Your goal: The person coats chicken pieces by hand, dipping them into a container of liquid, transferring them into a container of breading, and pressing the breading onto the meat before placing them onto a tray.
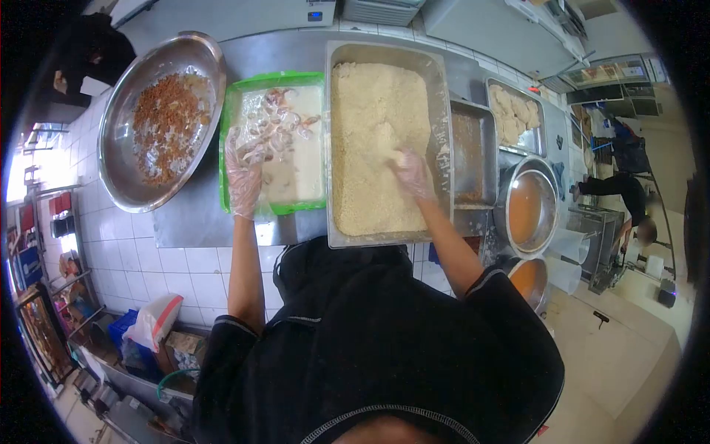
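My left hand (242, 177), in a clear plastic glove, is at the left side of a green tray (225, 177) of milky white batter. Its fingers look stretched out over the batter, beside pale and pinkish raw pieces (277, 111) lying there. My right hand (412, 176), also gloved, is over a deep metal pan (446, 148) full of pale breadcrumbs (370, 200). Its fingers are closed round a crumb-covered piece (389, 142), whose kind the coating hides.
At the left, a tilted steel bowl (118, 148) holds brown crumbly bits. On the right are a shallow metal pan (473, 155), a tray of pale coated pieces (512, 115) and a steel pot of orange liquid (524, 207). People in dark clothes stand far left and far right.
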`<action>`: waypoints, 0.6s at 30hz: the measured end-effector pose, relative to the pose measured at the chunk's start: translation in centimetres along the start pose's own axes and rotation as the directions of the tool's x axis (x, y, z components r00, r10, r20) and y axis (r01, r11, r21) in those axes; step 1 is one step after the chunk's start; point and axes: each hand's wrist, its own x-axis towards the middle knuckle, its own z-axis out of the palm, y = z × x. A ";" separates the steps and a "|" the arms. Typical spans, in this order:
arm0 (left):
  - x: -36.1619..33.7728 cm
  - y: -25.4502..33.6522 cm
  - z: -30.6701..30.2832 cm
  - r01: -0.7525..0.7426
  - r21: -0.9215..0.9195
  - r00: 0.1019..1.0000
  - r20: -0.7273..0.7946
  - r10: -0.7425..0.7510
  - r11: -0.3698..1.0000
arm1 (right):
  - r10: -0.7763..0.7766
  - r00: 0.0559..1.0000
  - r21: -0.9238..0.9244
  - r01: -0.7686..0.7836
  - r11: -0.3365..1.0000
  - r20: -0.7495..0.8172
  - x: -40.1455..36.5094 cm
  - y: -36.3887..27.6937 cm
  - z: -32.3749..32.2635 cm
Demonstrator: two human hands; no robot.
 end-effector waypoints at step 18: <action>0.2 -0.2 1.2 -0.027 0.121 0.998 0.061 0.020 0.992 | 0.363 0.908 -0.461 -0.236 0.855 0.210 -5.2 -6.3 -1.5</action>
